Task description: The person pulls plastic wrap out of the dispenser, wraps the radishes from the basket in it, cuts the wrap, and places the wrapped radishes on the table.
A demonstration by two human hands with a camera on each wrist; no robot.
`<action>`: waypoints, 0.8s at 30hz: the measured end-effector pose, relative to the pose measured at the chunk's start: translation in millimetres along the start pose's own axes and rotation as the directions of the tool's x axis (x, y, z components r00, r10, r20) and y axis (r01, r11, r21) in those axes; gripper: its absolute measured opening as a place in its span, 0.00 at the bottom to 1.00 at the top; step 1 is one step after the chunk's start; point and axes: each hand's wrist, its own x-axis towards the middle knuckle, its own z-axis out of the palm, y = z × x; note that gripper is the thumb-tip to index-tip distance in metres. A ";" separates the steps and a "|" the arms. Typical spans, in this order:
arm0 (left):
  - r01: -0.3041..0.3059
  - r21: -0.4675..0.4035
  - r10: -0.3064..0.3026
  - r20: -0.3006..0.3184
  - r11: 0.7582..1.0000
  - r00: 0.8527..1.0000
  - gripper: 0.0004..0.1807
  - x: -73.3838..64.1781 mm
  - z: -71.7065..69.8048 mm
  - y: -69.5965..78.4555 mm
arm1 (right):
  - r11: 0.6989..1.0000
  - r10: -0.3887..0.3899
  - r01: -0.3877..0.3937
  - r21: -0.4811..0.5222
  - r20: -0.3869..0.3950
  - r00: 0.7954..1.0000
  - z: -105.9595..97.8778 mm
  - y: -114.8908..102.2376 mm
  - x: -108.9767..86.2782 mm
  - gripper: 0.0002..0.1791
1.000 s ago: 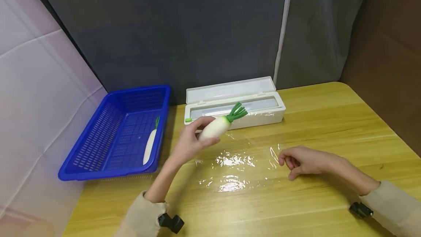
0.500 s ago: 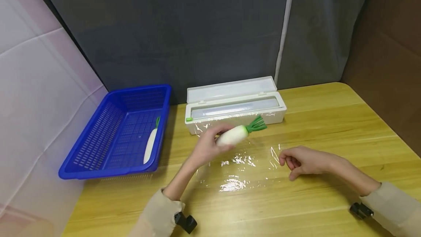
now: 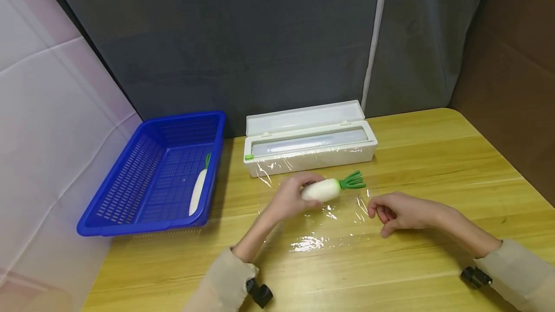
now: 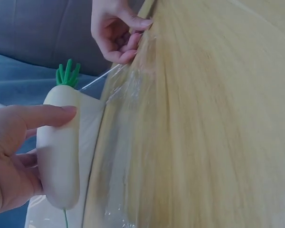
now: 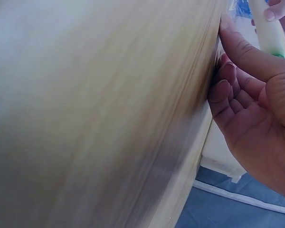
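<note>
White radish held up over clear film

Left grip point(image 3: 295, 198): pinching the white radish point(image 3: 322, 190) around its root end, thumb on one side, fingers on the other. Radish raised above the counter point(image 3: 433, 158), green leaves pointing toward the right grip point(image 3: 401, 212).

Right grip: low at the film's right edge, fingers curled, thumb set apart from them. Could not tell whether it pinched any film.

Clear film point(image 3: 310, 243) spread over the counter, shiny and creased in patches, running from the front of a white box point(image 3: 312, 160). Box lid point(image 3: 305, 118) up, pale roll point(image 3: 310, 142) inside.

Blue basket point(image 3: 143, 227) left of the box; a second radish point(image 3: 198, 194) inside, along its right wall. Grey backdrop point(image 3: 217, 37) behind.
</note>
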 end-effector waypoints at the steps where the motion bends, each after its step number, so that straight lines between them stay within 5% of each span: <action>1: -0.003 0.000 0.003 0.008 1.000 1.000 0.29 0.8 1.4 -0.4 | 1.000 -0.001 0.001 0.002 -0.001 1.000 0.1 0.0 0.0 0.20; 24: 0.206 -0.027 -0.203 0.089 0.978 0.975 0.32 3.5 17.2 -5.4 | 0.999 0.025 -0.025 0.035 0.007 1.000 -0.9 -1.7 -0.3 0.20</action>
